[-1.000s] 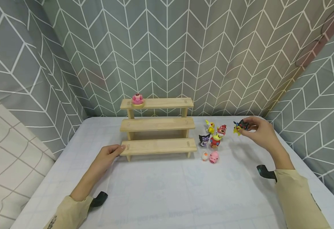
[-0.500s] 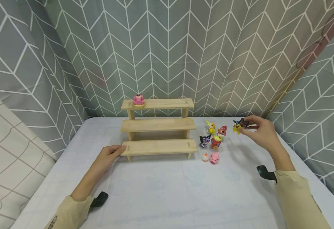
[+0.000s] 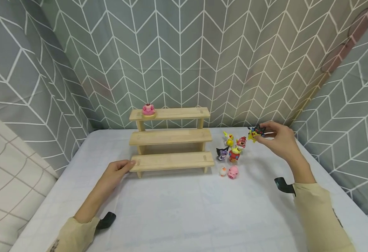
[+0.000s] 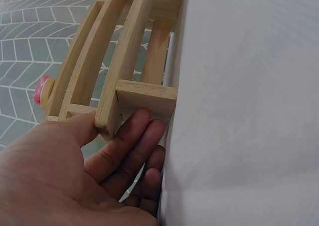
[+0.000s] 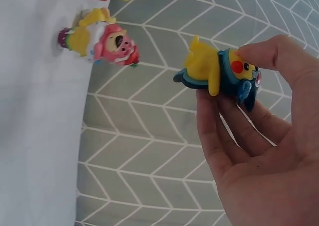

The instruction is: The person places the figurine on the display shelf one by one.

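My left hand (image 3: pixel 116 173) grips the left end of the lowest board of a three-tier wooden display stand (image 3: pixel 171 161). In the left wrist view its thumb lies against the board and the fingers (image 4: pixel 132 128) reach underneath. My right hand (image 3: pixel 280 141) pinches a yellow figurine with a dark blue cape (image 5: pixel 204 69), held above the table at the right. Thumb and fingers touch opposite sides of it. To its left stand a pink-headed figurine (image 3: pixel 241 142), a yellow figurine (image 3: pixel 229 140), a red-and-yellow one (image 3: pixel 234 154) and a black-and-purple one (image 3: pixel 222 154).
A pink figurine (image 3: pixel 148 110) sits on the top board's left end. A pink pig (image 3: pixel 233 172) and a small white figurine (image 3: pixel 223 171) lie nearest me, right of the stand. A patterned grey curtain (image 3: pixel 177 63) hangs behind the white-covered table (image 3: pixel 177 210).
My right hand has shifted slightly left with the yellow figurine, closer to the group. The left hand keeps its grip on the stand. The head view has turned a little.
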Available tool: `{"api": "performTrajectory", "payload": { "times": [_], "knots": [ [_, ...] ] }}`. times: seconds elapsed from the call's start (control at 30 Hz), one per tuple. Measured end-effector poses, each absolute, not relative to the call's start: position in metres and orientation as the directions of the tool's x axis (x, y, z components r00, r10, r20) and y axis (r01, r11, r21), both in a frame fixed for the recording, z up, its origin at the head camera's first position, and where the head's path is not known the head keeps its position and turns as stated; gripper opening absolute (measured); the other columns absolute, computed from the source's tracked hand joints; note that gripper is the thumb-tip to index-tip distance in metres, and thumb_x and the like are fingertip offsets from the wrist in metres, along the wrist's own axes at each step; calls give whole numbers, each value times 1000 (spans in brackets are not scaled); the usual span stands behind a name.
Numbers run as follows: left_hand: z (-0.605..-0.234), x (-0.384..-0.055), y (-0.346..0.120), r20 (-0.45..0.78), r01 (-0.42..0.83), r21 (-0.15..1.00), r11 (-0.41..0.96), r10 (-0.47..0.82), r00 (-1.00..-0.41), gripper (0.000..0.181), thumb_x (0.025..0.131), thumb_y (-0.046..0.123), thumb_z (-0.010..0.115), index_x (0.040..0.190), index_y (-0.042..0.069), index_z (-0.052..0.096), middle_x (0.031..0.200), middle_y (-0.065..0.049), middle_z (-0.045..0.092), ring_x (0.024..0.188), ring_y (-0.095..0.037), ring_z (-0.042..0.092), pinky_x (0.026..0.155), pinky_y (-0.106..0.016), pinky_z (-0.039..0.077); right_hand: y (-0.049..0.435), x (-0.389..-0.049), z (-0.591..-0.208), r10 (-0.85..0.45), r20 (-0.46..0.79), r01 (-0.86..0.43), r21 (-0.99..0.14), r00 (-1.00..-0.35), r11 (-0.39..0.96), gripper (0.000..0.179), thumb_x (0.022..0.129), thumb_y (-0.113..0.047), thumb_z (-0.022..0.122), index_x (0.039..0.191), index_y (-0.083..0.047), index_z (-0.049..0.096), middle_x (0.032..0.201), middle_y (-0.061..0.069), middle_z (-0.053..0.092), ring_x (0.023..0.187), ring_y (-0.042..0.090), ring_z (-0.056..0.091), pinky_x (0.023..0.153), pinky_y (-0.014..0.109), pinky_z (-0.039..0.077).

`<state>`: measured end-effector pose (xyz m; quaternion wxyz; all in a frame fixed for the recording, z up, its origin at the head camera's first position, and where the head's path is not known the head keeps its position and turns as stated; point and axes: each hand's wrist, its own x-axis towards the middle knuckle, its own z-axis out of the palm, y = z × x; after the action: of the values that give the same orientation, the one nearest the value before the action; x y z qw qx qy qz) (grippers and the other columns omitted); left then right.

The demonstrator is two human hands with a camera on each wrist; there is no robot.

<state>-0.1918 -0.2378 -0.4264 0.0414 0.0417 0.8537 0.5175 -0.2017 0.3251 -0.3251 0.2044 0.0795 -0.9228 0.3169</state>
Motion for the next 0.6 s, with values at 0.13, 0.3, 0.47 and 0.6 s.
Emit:
{"api": "performTrajectory", "payload": {
  "times": [0.13, 0.3, 0.47, 0.6],
  "knots": [
    [-427, -192, -240, -35, 21, 885, 465, 112, -993, 51, 108, 47, 58, 122, 1, 73, 101, -1, 54, 100, -17, 45, 79, -28, 39, 316, -203, -321, -48, 415, -293, -551, -909, 782, 43, 93, -18, 80, 129, 2, 67, 117, 24, 71, 105, 44, 72, 75, 3, 43],
    [-430, -195, -242, -52, 6, 884, 467, 111, -992, 52, 109, 47, 57, 128, 1, 71, 106, -1, 57, 102, -16, 46, 83, -28, 40, 310, -206, -319, -74, 425, -315, -532, -902, 786, 39, 93, -14, 80, 126, 3, 68, 116, 22, 71, 104, 41, 72, 83, 17, 56],
    [-431, -197, -243, -55, 2, 883, 470, 107, -993, 52, 109, 46, 56, 130, 0, 71, 109, -1, 59, 105, -16, 46, 86, -28, 41, 303, -208, -317, -69, 441, -322, -532, -895, 783, 38, 92, -13, 79, 125, 3, 68, 115, 23, 72, 104, 42, 72, 92, 52, 56],
    [-431, -198, -241, -51, 8, 887, 461, 115, -992, 52, 109, 47, 56, 127, 0, 71, 106, 0, 58, 103, -15, 46, 86, -28, 40, 296, -209, -315, -66, 432, -323, -556, -900, 766, 41, 93, -15, 79, 128, 3, 67, 116, 24, 73, 106, 43, 72, 94, 56, 55]
  ]
}}
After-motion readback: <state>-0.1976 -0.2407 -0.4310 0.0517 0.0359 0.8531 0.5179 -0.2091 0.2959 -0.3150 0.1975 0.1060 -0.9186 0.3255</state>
